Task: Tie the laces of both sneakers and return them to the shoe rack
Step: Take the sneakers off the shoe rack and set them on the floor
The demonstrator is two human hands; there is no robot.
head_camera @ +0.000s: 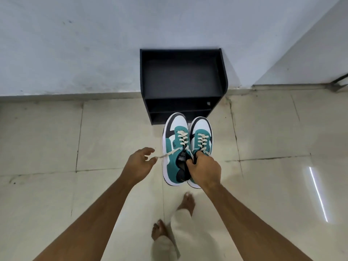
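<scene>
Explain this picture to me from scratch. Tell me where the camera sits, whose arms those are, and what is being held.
There is no machine here. One wide camera is worn on a person's head and looks down, so the two bare arms and the bare feet below belong to the wearer. The right hand carries both sneakers at once, pinched together by their inner collars, so they hang above the tiled floor. The left hand holds the end of a loose lace from the left sneaker. The laces look untied. Ahead, a black shoe rack stands against the wall; the shelves I can see hold nothing.
</scene>
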